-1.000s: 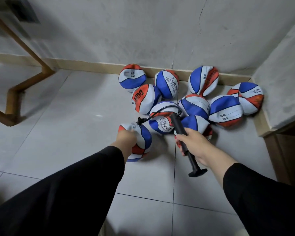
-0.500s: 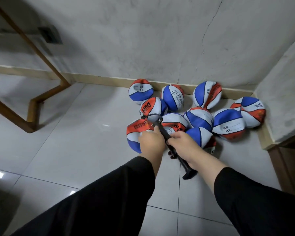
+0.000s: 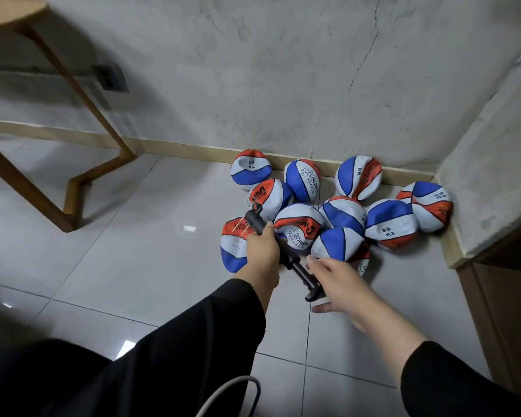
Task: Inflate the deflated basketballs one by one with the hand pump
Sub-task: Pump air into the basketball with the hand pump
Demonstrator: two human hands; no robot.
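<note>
We see the black hand pump [image 3: 278,251] lying on a slant above the tiled floor [image 3: 127,251]: its long axis runs from the hose end, up and to the left near the balls, down and to the right to the T-handle [image 3: 313,293] nearest us. Our left hand [image 3: 263,254] has its grip closed round the pump's barrel, fingers curled about it, the forearm in a black sleeve [image 3: 193,335] reaching forward. Our right hand [image 3: 340,287] has a loose, spread grip: fingers straight, palm turned toward the handle, just beside it; whether it touches we cannot tell. The pump's hose end sits over a flattened red, white and blue basketball [image 3: 233,248], the nearest on the left. The other deflated basketballs [image 3: 343,218] are heaped in the corner against the baseboard [image 3: 193,149] and grey wall [image 3: 283,79]. A wooden bench leg [image 3: 73,200] stands to the left.
</note>
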